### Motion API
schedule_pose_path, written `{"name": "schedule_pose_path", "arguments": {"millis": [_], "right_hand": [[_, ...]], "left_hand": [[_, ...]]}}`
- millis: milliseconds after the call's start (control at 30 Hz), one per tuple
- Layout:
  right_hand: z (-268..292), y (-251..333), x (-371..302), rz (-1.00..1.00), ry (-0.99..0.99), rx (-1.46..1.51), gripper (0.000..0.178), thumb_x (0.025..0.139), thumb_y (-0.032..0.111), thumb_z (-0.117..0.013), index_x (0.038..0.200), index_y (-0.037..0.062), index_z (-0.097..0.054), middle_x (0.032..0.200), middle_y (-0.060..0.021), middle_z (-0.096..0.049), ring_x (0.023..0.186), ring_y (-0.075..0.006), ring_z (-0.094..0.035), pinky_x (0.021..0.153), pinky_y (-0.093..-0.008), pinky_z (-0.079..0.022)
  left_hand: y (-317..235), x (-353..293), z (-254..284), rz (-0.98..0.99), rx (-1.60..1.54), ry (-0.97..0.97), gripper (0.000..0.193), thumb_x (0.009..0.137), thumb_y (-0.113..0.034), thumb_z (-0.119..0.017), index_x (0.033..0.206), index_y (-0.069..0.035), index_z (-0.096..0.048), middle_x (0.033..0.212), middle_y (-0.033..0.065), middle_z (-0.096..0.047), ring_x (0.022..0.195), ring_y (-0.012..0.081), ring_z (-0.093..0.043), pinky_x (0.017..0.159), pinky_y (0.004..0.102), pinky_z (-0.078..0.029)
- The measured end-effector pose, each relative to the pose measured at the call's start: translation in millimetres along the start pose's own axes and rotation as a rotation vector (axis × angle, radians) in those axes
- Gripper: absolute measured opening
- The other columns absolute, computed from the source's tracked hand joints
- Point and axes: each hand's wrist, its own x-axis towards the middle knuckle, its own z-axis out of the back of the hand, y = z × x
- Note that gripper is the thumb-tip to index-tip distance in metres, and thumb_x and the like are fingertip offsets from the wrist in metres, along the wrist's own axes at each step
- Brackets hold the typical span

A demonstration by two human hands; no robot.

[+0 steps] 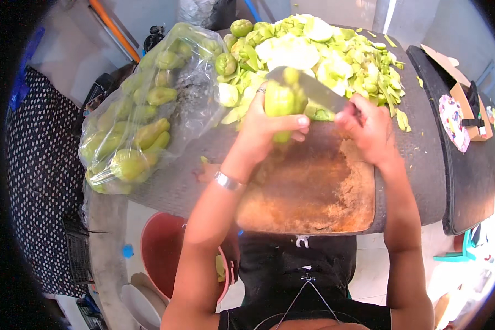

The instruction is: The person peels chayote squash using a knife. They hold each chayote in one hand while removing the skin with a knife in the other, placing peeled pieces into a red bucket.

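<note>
My left hand is wrapped round a light green chayote, holding it up above the far edge of a worn wooden cutting board. In my right hand is the handle of a broad-bladed knife. Its blade points left and lies against or just behind the top of the chayote; the exact contact is blurred. Just beyond both hands spreads a heap of pale peeled chayote pieces and green peels. Several unpeeled chayotes sit at the heap's left side.
A clear plastic bag full of chayotes lies on the dark table at left. Below the table stand a red bucket and a white basin. At right, a second dark table bears an open cardboard box and a patterned cloth.
</note>
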Motion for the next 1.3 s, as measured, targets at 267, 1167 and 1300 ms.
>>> {"name": "schedule_pose_path", "arguments": {"millis": [267,1167,1300], "right_hand": [[-33,26,-17,0.296,-0.014,-0.261,0.069,0.071,0.075,-0.082,0.078,0.0111,-0.057,0.062,-0.0043,-0.066,0.058,-0.029,-0.071,0.056,-0.04,-0.055],[15,-23,20,-0.422,0.087,0.189,0.079,0.094,0.082,-0.055,0.066,0.0073,-0.057,0.06,-0.0011,-0.05,0.055,-0.0125,-0.05,0.054,-0.0304,-0.042],[13,-9,15,-0.349,0.044,0.236,0.079,0.095,0.08,-0.054,0.075,0.0041,-0.062,0.065,-0.0011,-0.052,0.058,-0.0125,-0.052,0.055,-0.0302,-0.043]], "left_hand": [[28,1,-1,-0.629,0.857,-0.215,0.071,0.082,-0.011,-0.081,0.144,-0.006,-0.047,0.123,0.0169,-0.069,0.109,0.0276,-0.069,0.094,0.0404,-0.056],[-34,-15,5,-0.003,-0.683,0.057,0.064,0.102,-0.048,-0.063,0.142,-0.001,-0.049,0.13,0.0224,-0.067,0.122,0.0388,-0.065,0.098,0.0503,-0.056],[-18,-4,23,0.102,-0.689,-0.107,0.058,0.103,-0.035,-0.062,0.142,0.006,-0.053,0.134,0.0291,-0.06,0.122,0.0398,-0.061,0.107,0.0516,-0.054]]}}
